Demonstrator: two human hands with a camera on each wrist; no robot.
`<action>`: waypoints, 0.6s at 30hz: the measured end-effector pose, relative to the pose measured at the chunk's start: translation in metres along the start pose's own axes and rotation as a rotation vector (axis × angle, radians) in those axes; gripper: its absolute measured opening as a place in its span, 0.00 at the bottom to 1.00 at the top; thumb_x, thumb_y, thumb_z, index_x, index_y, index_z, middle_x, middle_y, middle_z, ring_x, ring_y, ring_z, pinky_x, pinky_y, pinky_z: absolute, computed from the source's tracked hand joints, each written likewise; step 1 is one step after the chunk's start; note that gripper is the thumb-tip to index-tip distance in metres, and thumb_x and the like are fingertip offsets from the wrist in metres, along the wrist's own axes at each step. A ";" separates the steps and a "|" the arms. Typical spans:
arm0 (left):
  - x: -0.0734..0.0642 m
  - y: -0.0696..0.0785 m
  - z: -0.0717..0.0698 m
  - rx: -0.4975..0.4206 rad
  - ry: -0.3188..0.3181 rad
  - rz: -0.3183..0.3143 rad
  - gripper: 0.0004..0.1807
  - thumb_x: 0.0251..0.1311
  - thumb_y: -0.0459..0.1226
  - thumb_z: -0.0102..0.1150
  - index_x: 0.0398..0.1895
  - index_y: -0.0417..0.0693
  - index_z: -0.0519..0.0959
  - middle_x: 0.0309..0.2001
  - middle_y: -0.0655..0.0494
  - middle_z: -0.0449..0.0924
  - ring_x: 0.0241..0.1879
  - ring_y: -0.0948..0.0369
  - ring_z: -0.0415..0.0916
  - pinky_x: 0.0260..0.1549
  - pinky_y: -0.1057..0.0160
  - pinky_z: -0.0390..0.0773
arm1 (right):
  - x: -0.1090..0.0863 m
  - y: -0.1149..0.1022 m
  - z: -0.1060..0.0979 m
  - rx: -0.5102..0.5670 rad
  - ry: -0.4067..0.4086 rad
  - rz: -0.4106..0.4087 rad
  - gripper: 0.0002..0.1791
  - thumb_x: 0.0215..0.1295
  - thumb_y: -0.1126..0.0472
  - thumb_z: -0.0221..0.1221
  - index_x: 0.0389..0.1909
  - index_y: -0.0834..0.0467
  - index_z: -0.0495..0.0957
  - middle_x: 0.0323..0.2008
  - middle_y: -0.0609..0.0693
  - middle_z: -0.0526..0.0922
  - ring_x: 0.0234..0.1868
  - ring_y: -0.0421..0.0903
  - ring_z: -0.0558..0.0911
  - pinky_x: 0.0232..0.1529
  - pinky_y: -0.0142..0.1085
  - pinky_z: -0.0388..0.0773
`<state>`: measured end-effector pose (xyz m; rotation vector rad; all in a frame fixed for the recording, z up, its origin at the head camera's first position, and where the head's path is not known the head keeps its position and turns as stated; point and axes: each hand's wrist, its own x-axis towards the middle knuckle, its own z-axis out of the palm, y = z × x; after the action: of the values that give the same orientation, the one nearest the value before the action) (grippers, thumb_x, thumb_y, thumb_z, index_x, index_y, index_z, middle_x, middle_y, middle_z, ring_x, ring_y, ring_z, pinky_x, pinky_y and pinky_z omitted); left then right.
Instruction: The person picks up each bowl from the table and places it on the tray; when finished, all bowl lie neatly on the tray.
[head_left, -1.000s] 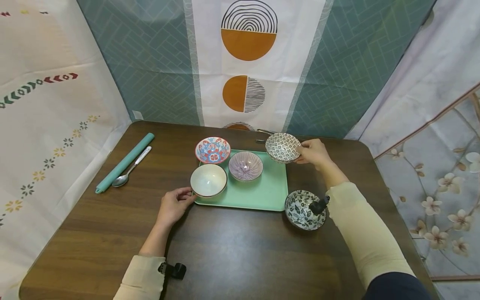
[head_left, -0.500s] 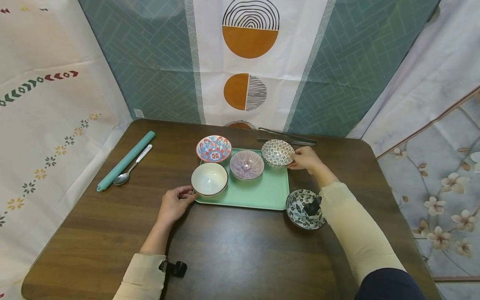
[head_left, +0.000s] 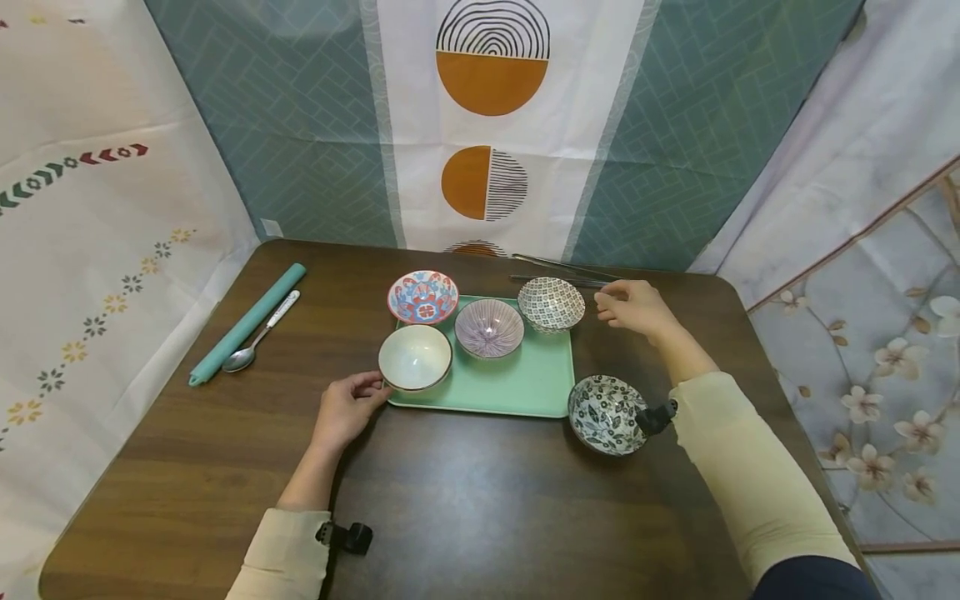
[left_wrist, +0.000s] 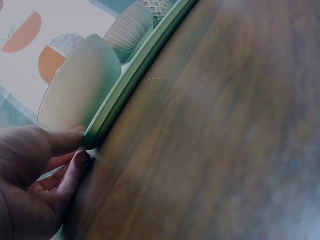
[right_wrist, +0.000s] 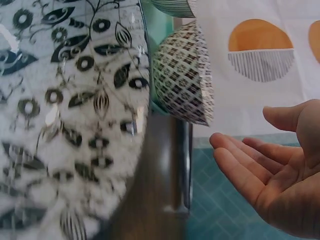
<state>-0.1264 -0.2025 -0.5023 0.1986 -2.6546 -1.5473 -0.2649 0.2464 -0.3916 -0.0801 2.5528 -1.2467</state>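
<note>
My left hand [head_left: 347, 408] pinches the near left corner of the green tray [head_left: 517, 392], thumb above and fingers at the edge in the left wrist view. Beside that thumb stands a cream bowl with a dark rim [head_left: 415, 358]. A purple-striped bowl [head_left: 489, 329] and a red-and-blue bowl [head_left: 423, 297] sit close by on the tray. At its far right corner is a checked bowl [head_left: 551, 304]. My right hand [head_left: 636, 308] is just right of this bowl, apart from it, fingers extended and holding nothing in the right wrist view.
A black-and-white leaf-patterned bowl [head_left: 607, 415] stands at the tray's near right corner, under my right wrist. Metal tongs [head_left: 562, 271] lie behind the tray. Left on the table lie a teal roll [head_left: 247, 323] and a spoon [head_left: 260, 333].
My right hand moved the checked bowl left onto the tray's far right corner, then let go and drew back right. My left hand stays at the tray corner.
</note>
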 end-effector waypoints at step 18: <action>0.000 -0.002 -0.001 0.020 0.000 -0.005 0.18 0.62 0.36 0.71 0.52 0.34 0.84 0.41 0.42 0.86 0.42 0.50 0.85 0.33 0.76 0.77 | -0.062 0.070 0.011 -0.165 -0.005 -0.184 0.25 0.77 0.54 0.56 0.61 0.72 0.74 0.48 0.65 0.85 0.47 0.60 0.86 0.44 0.45 0.84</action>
<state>-0.1260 -0.2040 -0.5040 0.2061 -2.6725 -1.5226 -0.1975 0.2927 -0.4375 -0.3606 2.6890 -1.0915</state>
